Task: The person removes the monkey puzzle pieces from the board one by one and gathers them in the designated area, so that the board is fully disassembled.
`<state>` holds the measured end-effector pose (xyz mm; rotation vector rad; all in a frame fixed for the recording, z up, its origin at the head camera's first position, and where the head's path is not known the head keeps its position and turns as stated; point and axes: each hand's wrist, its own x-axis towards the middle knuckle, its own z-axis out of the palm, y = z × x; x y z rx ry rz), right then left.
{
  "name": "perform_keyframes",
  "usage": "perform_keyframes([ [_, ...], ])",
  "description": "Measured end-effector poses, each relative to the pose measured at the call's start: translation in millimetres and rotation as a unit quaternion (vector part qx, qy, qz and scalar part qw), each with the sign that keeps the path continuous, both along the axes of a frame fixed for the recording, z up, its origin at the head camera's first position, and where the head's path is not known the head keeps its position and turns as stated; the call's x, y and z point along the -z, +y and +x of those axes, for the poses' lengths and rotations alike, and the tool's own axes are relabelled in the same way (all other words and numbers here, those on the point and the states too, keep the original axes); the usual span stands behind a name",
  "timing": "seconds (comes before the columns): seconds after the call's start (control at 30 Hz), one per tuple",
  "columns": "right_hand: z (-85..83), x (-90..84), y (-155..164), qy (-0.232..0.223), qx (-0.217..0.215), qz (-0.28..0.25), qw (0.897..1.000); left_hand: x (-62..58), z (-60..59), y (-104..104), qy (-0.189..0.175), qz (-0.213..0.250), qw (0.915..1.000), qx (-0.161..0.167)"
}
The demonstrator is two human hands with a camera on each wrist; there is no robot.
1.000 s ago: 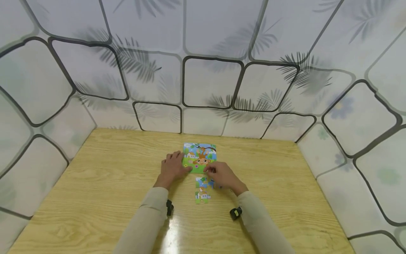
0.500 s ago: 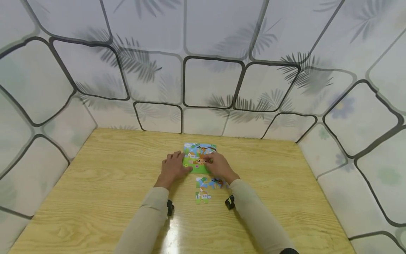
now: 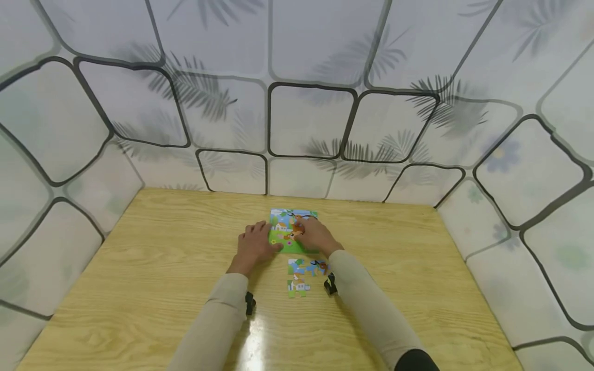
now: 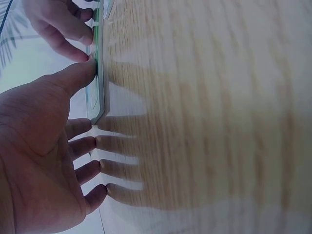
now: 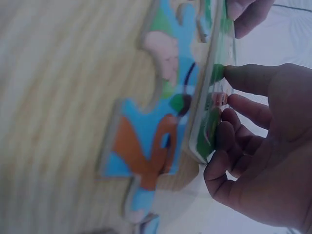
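1. The monkey picture board (image 3: 284,233) lies flat on the table (image 3: 153,257), picture top away from the person, apparent long axis left-right.
2. Left hand (image 3: 254,245): fingers spread, thumb touching its near edge.
3. Right hand (image 3: 317,237): fingertips on its face; whether pinching, I cannot tell.

A brightly printed picture board (image 3: 284,232) lies flat on a wood-grain table (image 3: 162,257), jigsaw pieces (image 3: 297,285) just beside its near edge.

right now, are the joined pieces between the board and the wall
No, in the head view the joined pieces lie on the person's side of the board, away from the wall.
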<state>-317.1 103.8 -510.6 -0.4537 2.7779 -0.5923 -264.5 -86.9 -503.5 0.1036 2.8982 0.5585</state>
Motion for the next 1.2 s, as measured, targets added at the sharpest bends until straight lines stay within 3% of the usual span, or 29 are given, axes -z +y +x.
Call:
perform_keyframes([
  [0.23,-7.5,-3.6,-2,-0.019,-0.020,0.014,1.000,1.9,-2.3,0,0.000,-0.010,0.9999,0.002],
  [0.53,-12.8,-7.9,-4,-0.044,-0.015,0.020,0.999,5.4,-3.1,-1,-0.002,-0.009,1.0000,0.002],
  [0.93,-14.5,-15.3,-5,-0.103,0.016,-0.044,0.994,6.9,-3.0,0,-0.003,0.000,1.0000,0.001],
  [1.2,-16.9,-20.2,-8,-0.115,0.021,-0.062,0.991,6.9,-3.0,-2,0.003,0.001,1.0000,0.003],
])
